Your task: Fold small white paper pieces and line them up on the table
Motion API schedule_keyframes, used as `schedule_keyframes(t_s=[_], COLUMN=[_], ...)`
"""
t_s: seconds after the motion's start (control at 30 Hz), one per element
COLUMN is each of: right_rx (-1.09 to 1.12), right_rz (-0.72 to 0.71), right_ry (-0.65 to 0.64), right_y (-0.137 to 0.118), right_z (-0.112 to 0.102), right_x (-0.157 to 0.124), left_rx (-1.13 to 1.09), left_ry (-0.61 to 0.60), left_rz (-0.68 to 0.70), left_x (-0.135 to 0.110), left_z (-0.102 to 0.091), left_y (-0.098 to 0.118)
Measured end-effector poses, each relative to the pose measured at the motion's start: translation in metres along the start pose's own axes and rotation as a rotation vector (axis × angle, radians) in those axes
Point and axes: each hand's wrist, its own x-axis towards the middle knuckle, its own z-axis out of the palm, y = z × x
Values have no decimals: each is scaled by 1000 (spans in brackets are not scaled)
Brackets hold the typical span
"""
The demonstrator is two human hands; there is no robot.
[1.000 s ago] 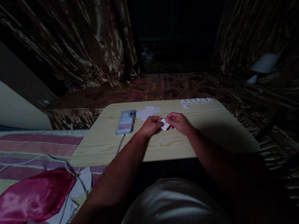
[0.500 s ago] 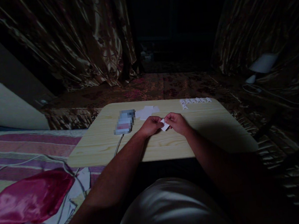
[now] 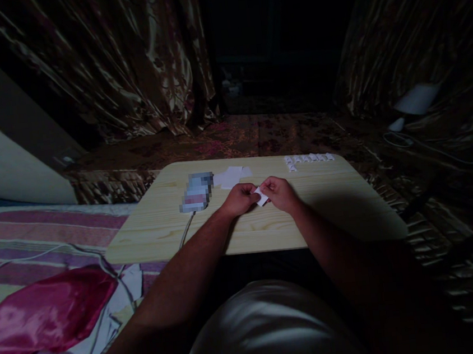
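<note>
A small piece of white paper [image 3: 261,198] is held between my two hands, just above the middle of the wooden table [image 3: 150,237]. My left hand [image 3: 242,199] pinches its left side, thumb on top. My right hand [image 3: 279,192] grips the upper right part with thumb and fingertips. Beyond my left hand lie loose white paper sheets [image 3: 232,176], partly overlapping. At the table's far right sit several small folded white paper pieces [image 3: 305,159], most in one row, with a single one in front. Fine creases in the held paper are too dim to make out.
A blurred-out device, likely a phone [image 3: 196,193], lies on the table's left with a white cable [image 3: 186,231]. Beside the table is a striped bed [image 3: 35,232] with a pink satiny cloth [image 3: 51,309]. A white lamp [image 3: 418,100] stands at right, and patterned curtains [image 3: 156,56] hang behind.
My hands stay in almost the same place on the paper. The held paper has shifted very slightly, and the view has moved a little.
</note>
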Motion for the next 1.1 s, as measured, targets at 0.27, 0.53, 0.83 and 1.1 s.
schedule_keyframes(t_s=[0.27,0.53,0.83,1.1], right_rx=[2,64,88,84], right_rz=[-36,-67,-52,-13], right_ry=[32,63,48,62], right_y=[-5,-7,-10,-10], right_z=[0,2,3,0], right_x=[0,1,-1,-3], left_rx=[16,29,-103,-156], left_ry=[31,105,206,258], left_rz=[17,29,58,24], left_x=[0,1,1,2], left_z=[1,2,3,2], left_y=[-1,-2,1,4])
